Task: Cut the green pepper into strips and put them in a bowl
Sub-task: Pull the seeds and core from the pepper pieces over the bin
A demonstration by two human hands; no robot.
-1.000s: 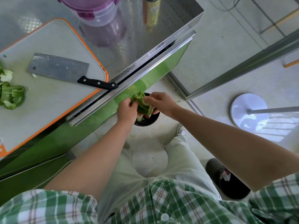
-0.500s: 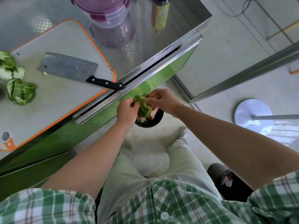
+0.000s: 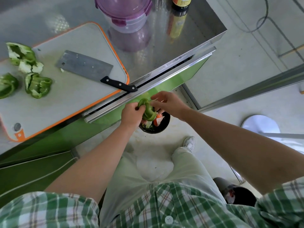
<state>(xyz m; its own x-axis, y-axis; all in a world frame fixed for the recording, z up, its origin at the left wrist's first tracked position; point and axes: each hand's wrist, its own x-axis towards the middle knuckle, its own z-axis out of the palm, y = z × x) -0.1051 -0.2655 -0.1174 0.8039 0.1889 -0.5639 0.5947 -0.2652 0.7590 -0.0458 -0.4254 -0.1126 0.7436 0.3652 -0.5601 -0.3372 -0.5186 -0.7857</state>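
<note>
Over the floor bin, the left hand still grips a green pepper piece while the right hand, its pinch unclear, keeps picking at it: coring apparently continues, strips not begun.

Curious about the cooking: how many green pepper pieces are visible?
4. Left on the cutting board: top piece, left-edge piece, middle piece. The fourth piece is held by left hand and right hand above a bin. Others may lie off-frame.

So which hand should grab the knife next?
Probably right. The left hand grips the pepper piece over the bin, and the knife handle points toward the right hand close by.
</note>
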